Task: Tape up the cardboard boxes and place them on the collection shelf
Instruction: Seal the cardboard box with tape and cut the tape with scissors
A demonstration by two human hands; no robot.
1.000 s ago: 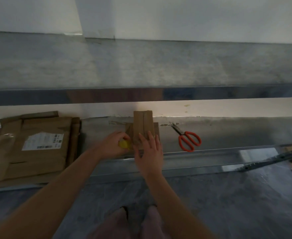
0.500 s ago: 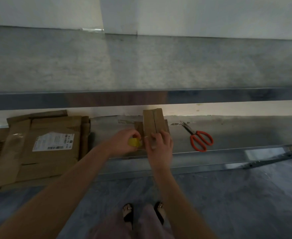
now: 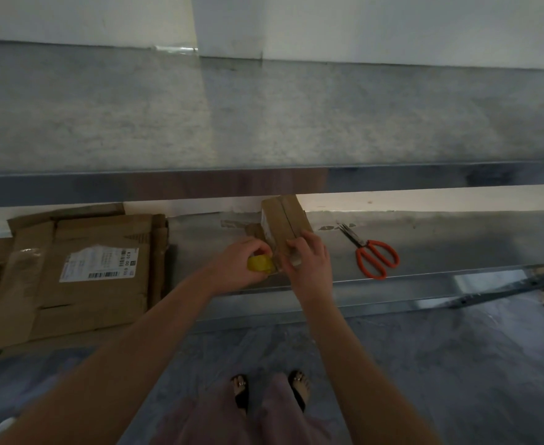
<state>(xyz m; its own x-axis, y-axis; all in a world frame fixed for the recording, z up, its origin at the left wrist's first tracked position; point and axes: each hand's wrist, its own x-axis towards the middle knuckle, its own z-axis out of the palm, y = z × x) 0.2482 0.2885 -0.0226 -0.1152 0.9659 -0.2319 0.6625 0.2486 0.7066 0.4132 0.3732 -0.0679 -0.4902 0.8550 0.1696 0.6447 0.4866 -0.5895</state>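
Gripping yellow tape roll (image 3: 259,263): left hand (image 3: 237,263); right hand (image 3: 309,263) clasps oblong cardboard box (image 3: 283,220)

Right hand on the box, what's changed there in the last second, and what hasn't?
The right hand, flat with fingers spread on the box a second ago, has curled its fingers round the box's near end. The left hand still holds the tape beside the box's left side; the scissors lie unmoved to the right.
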